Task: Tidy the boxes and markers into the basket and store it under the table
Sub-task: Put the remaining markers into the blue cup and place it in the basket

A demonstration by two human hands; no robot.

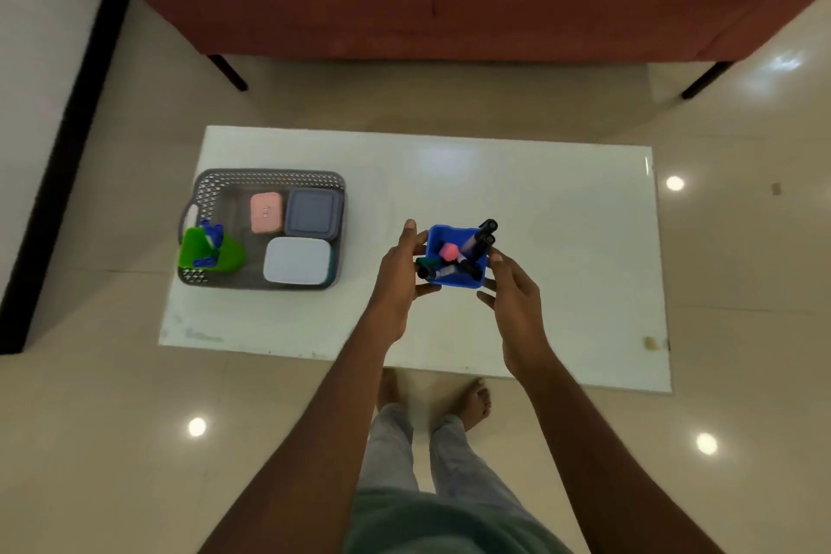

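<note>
Arms reach forward over the white table (517,193). Left hand (400,279) clasps the blue marker holder (454,274) on its left side; right hand (512,292) cups the right, fingers curled against it. Markers (476,241) poke out between them. Grey basket (270,180) sits well apart, far left.

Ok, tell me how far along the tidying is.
Done: pink box, grey-blue box, white box and green marker cup sit in the grey mesh basket. In hand: left hand and right hand around the blue marker cup. Left: add it, store basket under table.
</note>
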